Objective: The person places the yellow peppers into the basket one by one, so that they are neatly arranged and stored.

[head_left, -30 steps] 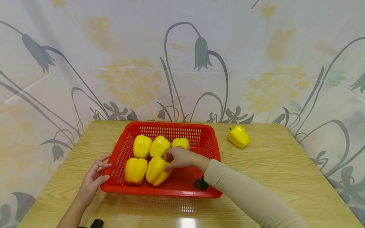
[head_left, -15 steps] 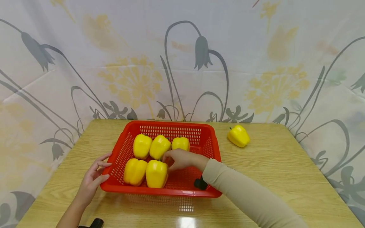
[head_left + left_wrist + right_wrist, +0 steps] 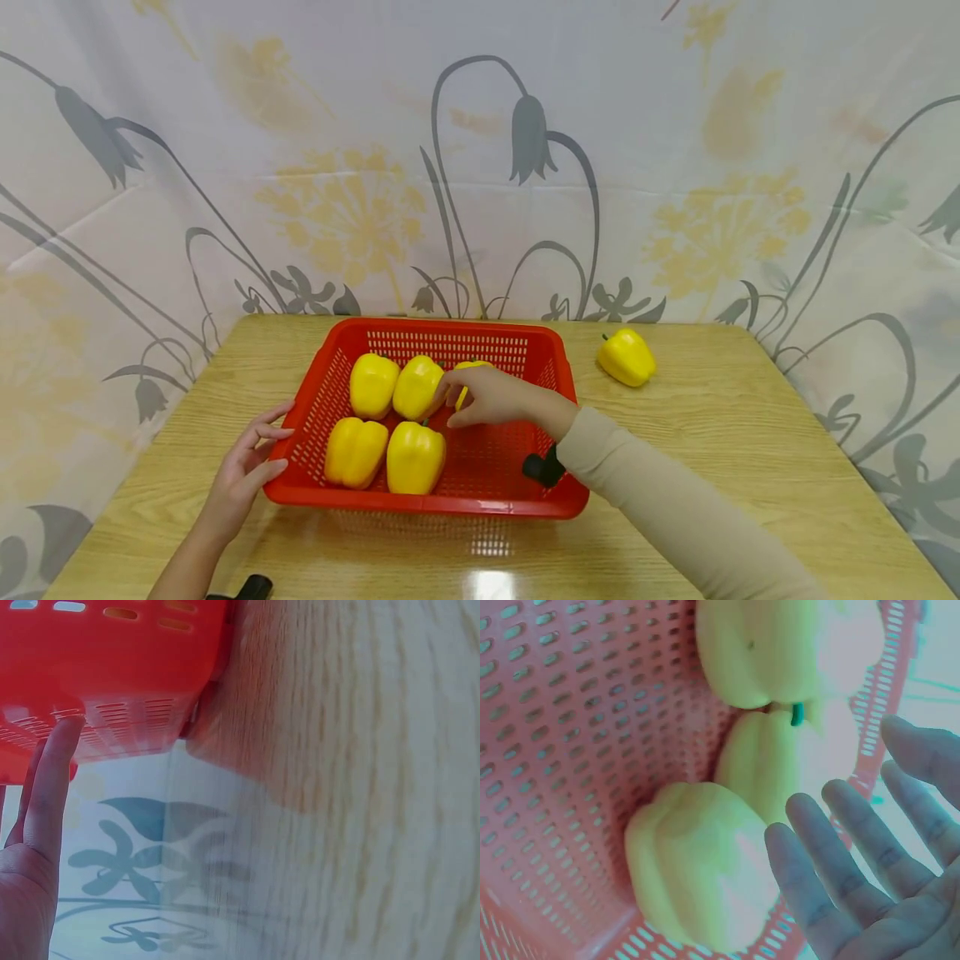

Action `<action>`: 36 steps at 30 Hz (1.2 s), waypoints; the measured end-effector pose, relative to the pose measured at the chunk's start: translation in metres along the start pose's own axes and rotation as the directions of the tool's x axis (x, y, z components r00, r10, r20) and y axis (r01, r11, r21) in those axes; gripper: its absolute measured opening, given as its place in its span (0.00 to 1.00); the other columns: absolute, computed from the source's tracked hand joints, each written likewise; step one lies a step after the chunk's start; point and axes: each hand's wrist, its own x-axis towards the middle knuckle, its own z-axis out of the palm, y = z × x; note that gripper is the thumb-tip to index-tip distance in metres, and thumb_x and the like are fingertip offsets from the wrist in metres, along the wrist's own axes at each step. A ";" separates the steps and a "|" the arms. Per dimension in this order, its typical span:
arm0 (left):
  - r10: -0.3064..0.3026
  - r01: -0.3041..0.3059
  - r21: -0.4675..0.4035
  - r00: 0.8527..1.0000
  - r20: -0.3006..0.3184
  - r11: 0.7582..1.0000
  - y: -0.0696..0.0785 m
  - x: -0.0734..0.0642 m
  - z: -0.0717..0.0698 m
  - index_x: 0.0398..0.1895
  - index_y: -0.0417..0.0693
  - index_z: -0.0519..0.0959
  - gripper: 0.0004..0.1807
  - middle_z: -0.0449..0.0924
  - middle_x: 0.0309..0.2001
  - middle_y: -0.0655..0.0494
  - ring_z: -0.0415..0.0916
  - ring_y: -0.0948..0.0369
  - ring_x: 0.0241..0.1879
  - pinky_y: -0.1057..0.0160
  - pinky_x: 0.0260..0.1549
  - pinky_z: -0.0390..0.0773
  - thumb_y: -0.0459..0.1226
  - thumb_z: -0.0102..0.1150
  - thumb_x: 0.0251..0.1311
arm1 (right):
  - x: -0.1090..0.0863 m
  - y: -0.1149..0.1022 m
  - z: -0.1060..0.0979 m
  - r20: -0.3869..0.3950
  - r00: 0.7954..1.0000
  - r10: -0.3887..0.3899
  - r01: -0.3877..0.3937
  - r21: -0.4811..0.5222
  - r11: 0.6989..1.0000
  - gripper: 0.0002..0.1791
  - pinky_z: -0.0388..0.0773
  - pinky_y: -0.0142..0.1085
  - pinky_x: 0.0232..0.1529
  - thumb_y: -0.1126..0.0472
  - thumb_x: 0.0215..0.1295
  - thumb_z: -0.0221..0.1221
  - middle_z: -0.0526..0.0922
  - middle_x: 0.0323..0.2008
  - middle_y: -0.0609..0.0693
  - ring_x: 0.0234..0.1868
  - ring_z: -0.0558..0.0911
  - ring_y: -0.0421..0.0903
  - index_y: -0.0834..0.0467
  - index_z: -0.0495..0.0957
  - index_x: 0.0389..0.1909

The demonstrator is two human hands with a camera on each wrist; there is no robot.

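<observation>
A red perforated plastic basket (image 3: pixel 480 505) stands on the table with several yellow bell peppers inside. Two of them form the front row: a left pepper (image 3: pixel 356 452) and a right pepper (image 3: pixel 416 458). Behind lie a pepper (image 3: pixel 373 386), another (image 3: pixel 417 387) and a third (image 3: pixel 476 364), partly covered by my right hand. That right hand (image 3: pixel 491 397) hovers above the basket, fingers spread and holding nothing; the right wrist view shows its bare palm (image 3: pixel 877 915) beside peppers. My left hand (image 3: pixel 238 479) touches the basket's left side with extended fingers (image 3: pixel 49 787).
A single yellow bell pepper (image 3: pixel 627 357) lies on the wooden table (image 3: pixel 697 417), right of the basket near the back edge. A patterned cloth (image 3: pixel 480 208) hangs behind the table. Black wrist-camera mounts (image 3: pixel 543 467) show at both wrists.
The front right pepper was tilted under my right hand and now sits more upright, let go. My right hand has lifted away up and to the right. The left hand stays put.
</observation>
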 end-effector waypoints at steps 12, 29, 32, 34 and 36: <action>-0.024 0.024 0.008 1.000 -0.002 1.000 0.002 0.000 0.001 0.44 0.30 0.70 0.15 0.62 0.62 0.55 0.69 0.63 0.52 0.69 0.41 0.76 0.16 0.39 0.55 | -0.032 -0.002 -0.020 -0.141 0.989 -0.034 0.044 0.065 0.997 0.14 0.76 0.33 0.42 0.64 0.58 0.63 0.79 0.43 0.54 0.42 0.79 0.46 0.56 0.76 0.45; -0.038 0.038 0.006 0.999 -0.001 0.999 0.003 -0.001 0.001 0.44 0.32 0.70 0.16 0.62 0.62 0.56 0.69 0.63 0.51 0.68 0.39 0.77 0.16 0.39 0.55 | -0.076 0.030 -0.032 -0.321 0.945 -0.055 0.090 0.097 0.991 0.11 0.76 0.42 0.44 0.66 0.57 0.62 0.80 0.41 0.52 0.43 0.78 0.47 0.58 0.77 0.42; -0.044 0.044 0.007 0.999 -0.002 0.999 0.003 -0.001 0.001 0.44 0.32 0.70 0.16 0.62 0.62 0.56 0.69 0.63 0.51 0.68 0.38 0.77 0.16 0.38 0.56 | -0.085 0.036 -0.034 -0.347 0.937 -0.038 0.072 0.087 0.994 0.11 0.75 0.42 0.44 0.65 0.58 0.62 0.80 0.40 0.49 0.42 0.77 0.45 0.57 0.77 0.42; -0.044 0.044 0.003 0.999 0.001 0.999 0.003 -0.001 0.001 0.44 0.32 0.70 0.16 0.62 0.62 0.56 0.70 0.63 0.51 0.67 0.38 0.78 0.16 0.38 0.56 | -0.090 0.041 -0.035 -0.373 0.927 -0.031 0.069 0.089 0.994 0.11 0.75 0.43 0.43 0.65 0.58 0.63 0.80 0.39 0.49 0.41 0.77 0.45 0.59 0.77 0.41; -0.041 0.041 0.000 0.999 0.000 0.999 0.003 -0.001 0.001 0.44 0.32 0.70 0.16 0.62 0.62 0.56 0.70 0.63 0.51 0.67 0.38 0.78 0.16 0.38 0.56 | -0.095 0.047 -0.035 -0.403 0.915 -0.026 0.068 0.091 0.993 0.10 0.75 0.42 0.43 0.66 0.57 0.63 0.80 0.38 0.48 0.40 0.78 0.45 0.60 0.77 0.41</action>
